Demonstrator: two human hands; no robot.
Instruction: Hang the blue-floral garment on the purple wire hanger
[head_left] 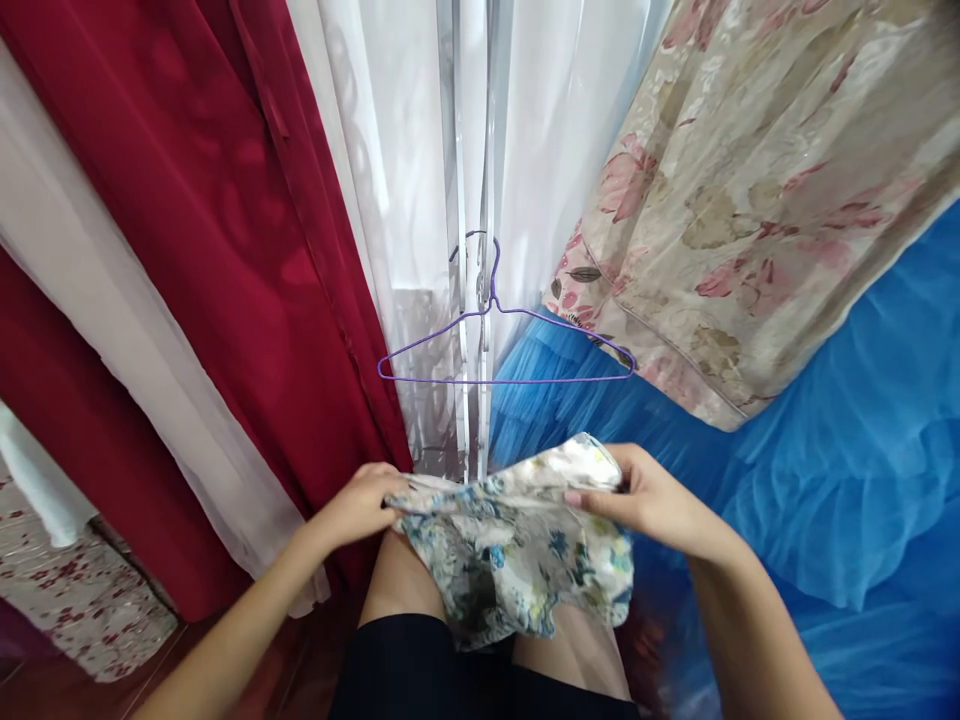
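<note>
Between my hands, in front of my thighs, hangs a white garment [525, 560] with a blue, green and yellow floral print; its kind is hard to make out. My left hand [371, 500] is closed on its left edge, the fingertips partly hidden by cloth. At the upper right edge, my right hand [634, 490] pinches the fabric, thumb on the near side. The cloth is bunched along the top and hangs loosely below. Just beyond it, a purple hanger [506, 381] hangs bare by its hook on a white metal frame [472, 420].
Red drapes [217, 250] and white cloth [405, 150] hang to the left and centre. On the right are a floral beige cloth [750, 230] and ruffled blue tulle [847, 480]. A patterned cloth [67, 580] hangs low at left, above a reddish floor [210, 660].
</note>
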